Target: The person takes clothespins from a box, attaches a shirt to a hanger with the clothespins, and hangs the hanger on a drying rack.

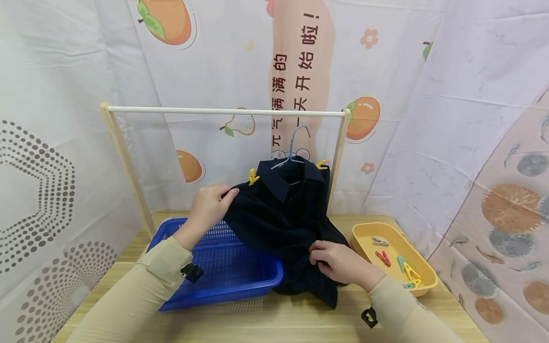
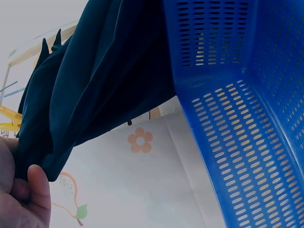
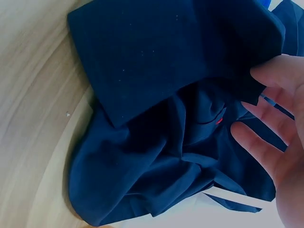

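Note:
A dark navy collared shirt [image 1: 274, 224] hangs on a light-blue wire hanger [image 1: 292, 145], whose hook shows below the rack's rod. Yellow clothespins [image 1: 253, 177] clip the shirt at both shoulders. My left hand [image 1: 210, 209] pinches the end of one sleeve and holds it out to the left over the basket. Lower down, my right hand [image 1: 339, 259] pinches an edge of the shirt's front between thumb and fingers. In the right wrist view, the shirt's lower part [image 3: 137, 161] lies bunched near the wooden table. Folds hide most of the hanger's bar.
A wooden rack with a white rod [image 1: 223, 111] stands at the back. The blue perforated basket [image 1: 223, 290] sits at the left, under my left arm. To the right, a yellow tray [image 1: 364, 231] holds several coloured clothespins [image 1: 383, 258]. Printed curtains surround the wooden table [image 1: 300, 324].

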A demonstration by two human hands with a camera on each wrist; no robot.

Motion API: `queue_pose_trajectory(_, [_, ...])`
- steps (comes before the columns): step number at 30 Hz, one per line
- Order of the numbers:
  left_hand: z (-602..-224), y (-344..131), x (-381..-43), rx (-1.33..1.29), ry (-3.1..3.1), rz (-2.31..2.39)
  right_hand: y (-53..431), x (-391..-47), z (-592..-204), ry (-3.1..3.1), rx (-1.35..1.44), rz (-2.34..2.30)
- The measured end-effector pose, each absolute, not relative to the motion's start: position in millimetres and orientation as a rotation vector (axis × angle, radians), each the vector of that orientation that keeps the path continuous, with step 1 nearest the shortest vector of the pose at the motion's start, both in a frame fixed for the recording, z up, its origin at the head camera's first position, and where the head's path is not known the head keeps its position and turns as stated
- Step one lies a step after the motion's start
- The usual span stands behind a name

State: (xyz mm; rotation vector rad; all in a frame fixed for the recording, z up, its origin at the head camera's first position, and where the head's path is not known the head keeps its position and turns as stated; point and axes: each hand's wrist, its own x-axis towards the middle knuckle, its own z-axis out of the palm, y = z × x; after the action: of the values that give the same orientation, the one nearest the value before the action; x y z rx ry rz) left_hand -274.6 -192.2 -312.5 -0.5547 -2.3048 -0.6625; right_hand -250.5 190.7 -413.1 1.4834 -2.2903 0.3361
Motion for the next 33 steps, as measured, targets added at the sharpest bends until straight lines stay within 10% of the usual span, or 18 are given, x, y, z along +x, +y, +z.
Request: queue_pose_trajectory(33, [-310.1,-194.4,-271.9,-0.561,-2.280,-0.641,210.5,-249.1,-353.7,-2.190,1.445,0.425])
